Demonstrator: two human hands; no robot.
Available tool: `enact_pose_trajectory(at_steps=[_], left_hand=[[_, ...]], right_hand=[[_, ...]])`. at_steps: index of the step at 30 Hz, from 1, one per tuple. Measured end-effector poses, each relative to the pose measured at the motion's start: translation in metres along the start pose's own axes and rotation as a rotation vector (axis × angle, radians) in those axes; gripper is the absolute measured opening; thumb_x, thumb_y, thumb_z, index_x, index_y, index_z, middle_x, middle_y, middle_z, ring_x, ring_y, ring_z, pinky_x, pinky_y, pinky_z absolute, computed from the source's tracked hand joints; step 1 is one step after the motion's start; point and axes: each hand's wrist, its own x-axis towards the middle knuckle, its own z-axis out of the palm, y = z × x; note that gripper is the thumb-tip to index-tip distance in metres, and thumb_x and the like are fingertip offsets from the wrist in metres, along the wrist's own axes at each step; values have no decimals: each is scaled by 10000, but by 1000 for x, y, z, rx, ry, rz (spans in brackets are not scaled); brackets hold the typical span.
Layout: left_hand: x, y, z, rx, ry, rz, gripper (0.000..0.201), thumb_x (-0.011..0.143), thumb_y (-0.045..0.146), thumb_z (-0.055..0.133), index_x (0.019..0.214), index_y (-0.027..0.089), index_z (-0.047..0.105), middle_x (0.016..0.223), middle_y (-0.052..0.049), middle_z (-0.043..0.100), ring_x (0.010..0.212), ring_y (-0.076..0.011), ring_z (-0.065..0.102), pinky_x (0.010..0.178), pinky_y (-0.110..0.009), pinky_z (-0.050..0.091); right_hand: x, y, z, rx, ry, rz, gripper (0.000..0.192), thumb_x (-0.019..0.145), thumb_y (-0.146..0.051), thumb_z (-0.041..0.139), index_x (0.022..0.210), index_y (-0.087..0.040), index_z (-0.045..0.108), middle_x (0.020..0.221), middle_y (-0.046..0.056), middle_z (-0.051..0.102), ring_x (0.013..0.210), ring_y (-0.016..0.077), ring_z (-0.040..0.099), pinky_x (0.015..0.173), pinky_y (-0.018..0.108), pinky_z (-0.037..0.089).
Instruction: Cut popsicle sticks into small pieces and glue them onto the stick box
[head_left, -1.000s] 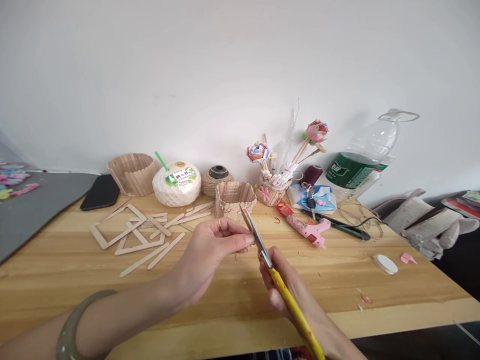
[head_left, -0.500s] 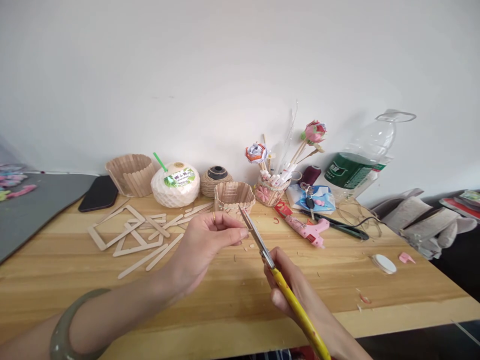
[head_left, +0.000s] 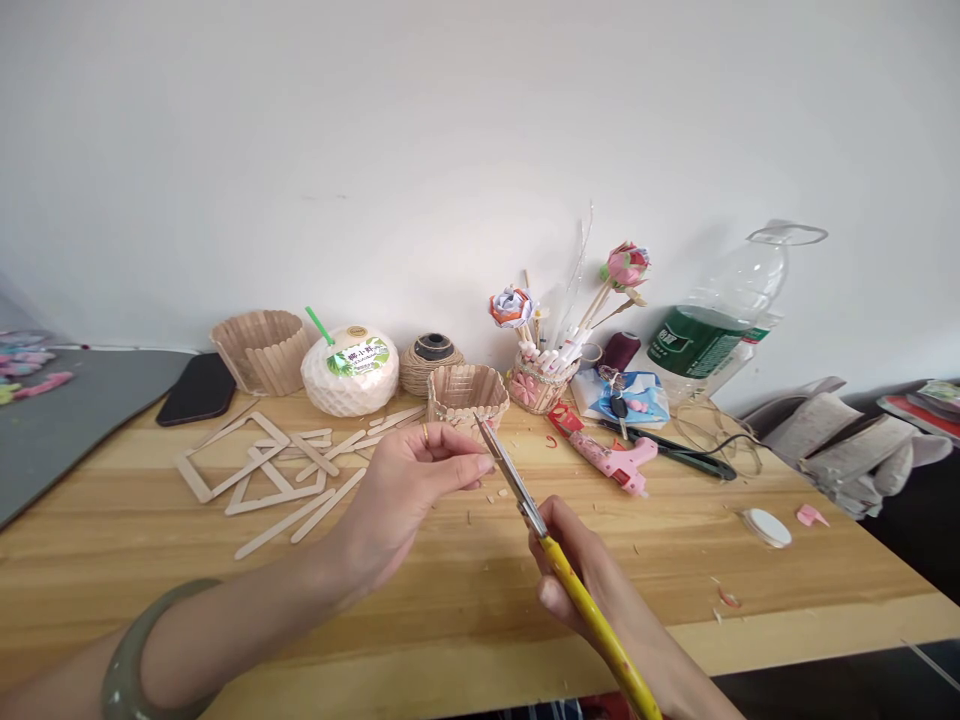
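My right hand (head_left: pixel 574 560) is closed on yellow-handled scissors (head_left: pixel 529 512), whose narrow blades point up and to the left. Beside the blades, my left hand (head_left: pixel 427 475) pinches thumb against fingers, and what sits in the pinch is too small and hidden to make out. Just behind my hands stands a small basket (head_left: pixel 466 395) made of popsicle sticks. Tiny scraps (head_left: pixel 495 495) lie on the wood below the blades.
Loose popsicle sticks and stick frames (head_left: pixel 277 465) spread to the left. Behind them stand a larger stick basket (head_left: pixel 262 350), a white coconut (head_left: pixel 350 370) and twine (head_left: pixel 432 362). Rightward lie a pink glue gun (head_left: pixel 619 462), a white lid (head_left: pixel 767 527) and a large bottle (head_left: pixel 705 340).
Both hands and the scissors hold almost the same pose. The whole view has shifted very slightly.
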Motion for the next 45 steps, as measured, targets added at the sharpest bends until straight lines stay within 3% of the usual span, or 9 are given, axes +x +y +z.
enact_pose_trajectory(at_steps=[11, 16, 23, 34, 39, 45], left_hand=[[3, -1, -3, 17, 23, 27, 94, 606, 183, 762, 625, 150, 676, 643, 10, 645, 617, -90, 554, 627, -215, 463], [3, -4, -4, -38, -7, -30, 123, 611, 228, 769, 611, 157, 669, 666, 7, 628, 661, -105, 556, 606, -214, 475], [5, -6, -6, -108, -82, -105, 140, 645, 258, 765, 650, 153, 672, 718, -3, 632, 715, -109, 573, 578, -186, 479], [2, -7, -6, -95, -61, -83, 117, 666, 215, 756, 658, 154, 656, 725, 25, 598, 693, -83, 546, 593, -173, 493], [3, -8, -4, -102, -46, -63, 129, 647, 224, 764, 656, 154, 655, 730, 12, 634, 706, -92, 571, 588, -167, 493], [1, -8, -2, -84, -15, -44, 148, 620, 237, 770, 647, 153, 651, 718, 10, 639, 699, -101, 577, 579, -180, 503]], right_hand=[[1, 12, 3, 104, 30, -21, 606, 663, -805, 475, 741, -216, 353, 645, -54, 332, 567, 104, 254, 498, 240, 239], [1, 26, 3, 332, 67, -103, 466, 794, -687, 441, 784, -224, 388, 608, -55, 343, 476, 91, 261, 413, 226, 253], [1, 25, 3, 397, 55, -115, 420, 822, -635, 460, 803, -218, 415, 614, -52, 354, 465, 83, 274, 400, 216, 270], [-4, 24, 8, 314, -24, -84, 444, 801, -656, 475, 839, -216, 428, 748, -9, 379, 575, 110, 324, 476, 226, 329], [-6, 18, 11, 182, 37, -57, 526, 733, -748, 459, 827, -231, 437, 752, -2, 401, 674, 161, 390, 606, 273, 365], [-3, 3, 14, 68, 36, 25, 567, 719, -777, 426, 804, -218, 379, 742, -13, 396, 673, 152, 348, 616, 278, 332]])
